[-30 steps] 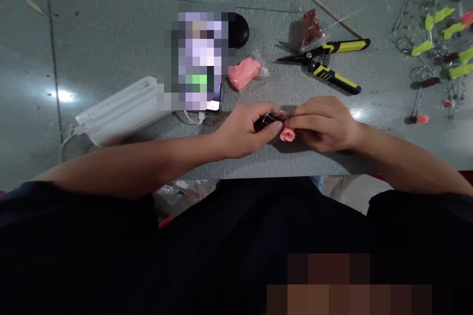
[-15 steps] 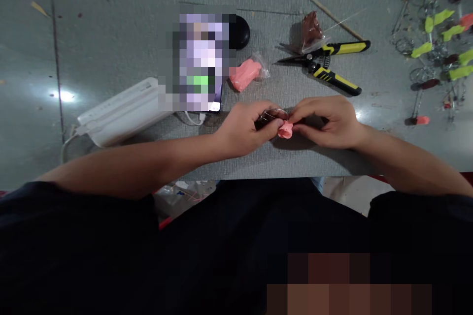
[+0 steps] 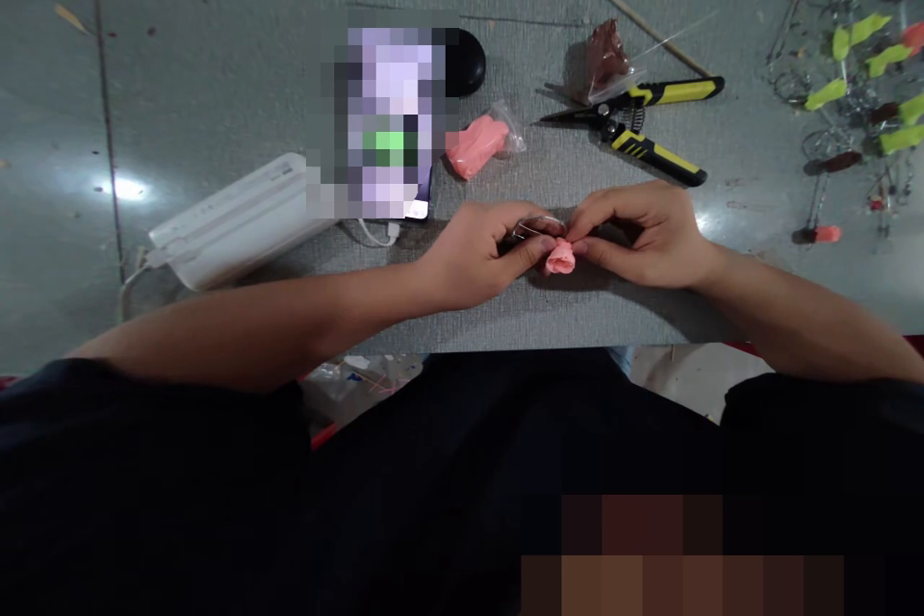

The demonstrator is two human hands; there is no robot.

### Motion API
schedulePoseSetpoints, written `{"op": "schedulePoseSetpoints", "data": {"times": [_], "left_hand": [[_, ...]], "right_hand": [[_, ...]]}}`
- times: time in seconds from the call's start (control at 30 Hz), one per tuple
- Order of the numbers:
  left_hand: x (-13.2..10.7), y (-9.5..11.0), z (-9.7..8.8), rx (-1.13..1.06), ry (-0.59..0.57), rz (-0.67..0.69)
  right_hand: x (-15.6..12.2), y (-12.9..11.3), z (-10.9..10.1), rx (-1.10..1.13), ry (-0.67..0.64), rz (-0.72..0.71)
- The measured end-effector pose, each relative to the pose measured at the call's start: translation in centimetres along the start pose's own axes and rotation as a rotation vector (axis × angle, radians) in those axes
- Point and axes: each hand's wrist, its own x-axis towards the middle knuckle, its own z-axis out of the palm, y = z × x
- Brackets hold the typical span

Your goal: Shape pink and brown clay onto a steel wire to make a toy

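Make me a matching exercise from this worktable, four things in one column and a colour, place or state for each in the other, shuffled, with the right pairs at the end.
Things:
1. pink folded piece
2. cutters
3. stick
4. white device

Descriptions:
A. tan, thin and straight
B. toward the picture's left edge
C. at the fingertips of the left hand and right hand
D. black-and-yellow handles, spread apart

Right pairs: 1-C, 2-D, 3-A, 4-B.
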Motion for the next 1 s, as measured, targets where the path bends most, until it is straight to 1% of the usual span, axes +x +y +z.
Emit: {"op": "schedulePoseSetpoints", "data": {"times": [0.2,0.3,0.4,0.53,0.67,0.77,1.0], "left_hand": [[0.08,0.27,0.02,0.04,-0.005,0.023],[0.08,0.44,0.0,0.038,-0.01,0.007],[0.12,0.51,0.05,-0.013,0.001,-0.03],[0.28,0.33,0.16,-0.1,0.015,-0.068],[0.55,0.18,0.07,-0.173,0.013,-0.074],[0.7,0.25,-0.05,-0.218,0.015,-0.067],[0.6,0.73,-0.14,-0.31,-0.016,-0.094]], "right_hand": [[-0.01,0.05,0.34,0.053,0.011,0.011],[-0.07,0.12,0.44,0.061,0.006,0.04],[-0.15,0.19,0.55,0.035,0.028,0.04],[-0.14,0.18,0.58,-0.083,0.037,-0.035],[0.02,0.13,0.34,-0.123,-0.025,-0.167],[0.1,0.09,0.2,-0.148,-0.055,-0.169],[0.31,-0.21,0.31,-0.162,-0.072,-0.175]]}}
